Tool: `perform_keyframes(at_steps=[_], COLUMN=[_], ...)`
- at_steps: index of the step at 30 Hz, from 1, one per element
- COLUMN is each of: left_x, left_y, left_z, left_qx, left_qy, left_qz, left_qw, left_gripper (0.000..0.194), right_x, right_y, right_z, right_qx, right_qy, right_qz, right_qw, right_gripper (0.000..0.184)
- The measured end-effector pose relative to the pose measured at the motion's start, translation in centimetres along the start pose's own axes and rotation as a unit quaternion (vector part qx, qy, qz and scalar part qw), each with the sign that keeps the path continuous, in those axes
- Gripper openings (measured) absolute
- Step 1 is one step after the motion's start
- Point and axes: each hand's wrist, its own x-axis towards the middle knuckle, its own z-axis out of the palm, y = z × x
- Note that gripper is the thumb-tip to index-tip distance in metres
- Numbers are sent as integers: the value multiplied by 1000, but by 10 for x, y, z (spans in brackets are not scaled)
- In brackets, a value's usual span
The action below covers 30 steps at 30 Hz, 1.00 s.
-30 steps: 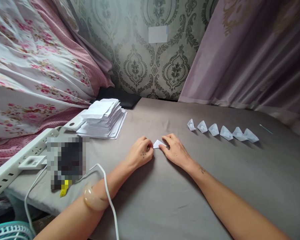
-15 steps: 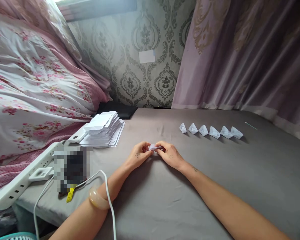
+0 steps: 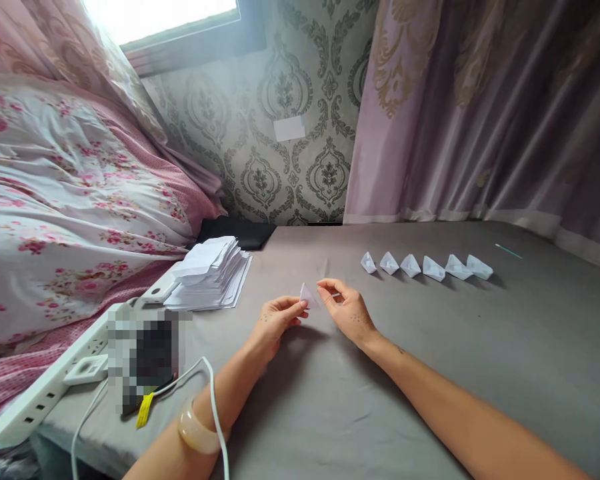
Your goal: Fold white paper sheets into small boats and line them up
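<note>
Both my hands are lifted a little above the grey table (image 3: 430, 373), holding one small folded white paper (image 3: 307, 295) between them. My left hand (image 3: 275, 320) pinches the paper's left side with thumb and fingertips. My right hand (image 3: 345, 308) pinches its right side, fingers curled. To the right, near the back of the table, a row of several small folded paper boats (image 3: 427, 266) stands in a line. A stack of white paper sheets (image 3: 210, 273) lies to the left of my hands.
A white power strip (image 3: 55, 387) with a plug and white cable (image 3: 215, 407) lies at the table's left edge beside a blurred dark object (image 3: 143, 357). Floral bedding (image 3: 70, 220) rises on the left. Curtains (image 3: 480, 113) hang behind. A thin green stick (image 3: 509, 251) lies far right.
My hands have lifted the folded paper off the table and turned it upright between the fingertips. The view has tilted up, so the window now shows.
</note>
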Motion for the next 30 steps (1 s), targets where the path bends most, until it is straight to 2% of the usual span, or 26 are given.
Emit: perform_keyframes(at_steps=[5, 12, 19, 22, 26, 28, 30], left_x=[5, 5, 6, 6, 2, -1, -3], left_y=[-5, -6, -6, -8, -6, -3, 1], left_z=[-2, 0, 0, 0, 4, 6, 8], left_qx=[-67, -120, -133, -89, 20, 46, 34], left_qy=[38, 11, 42, 51, 55, 49, 27], left_qz=[-7, -2, 1, 21, 68, 82, 78], left_qw=[997, 993, 990, 994, 996, 994, 996], left_gripper=[34, 29, 28, 30, 28, 29, 34], right_x=[-7, -13, -17, -17, -12, -7, -2], right_y=[-2, -2, -10, -13, -10, -7, -4], right_z=[5, 7, 7, 9, 11, 9, 3], right_qx=[-70, -164, -198, -163, -78, -25, 39], right_qy=[-10, -32, -41, -30, -22, -40, -84], right_qz=[-93, -122, -156, -121, 6, 60, 102], right_qw=[993, 978, 967, 979, 997, 997, 991], right_gripper=[23, 29, 30, 22, 13, 18, 22])
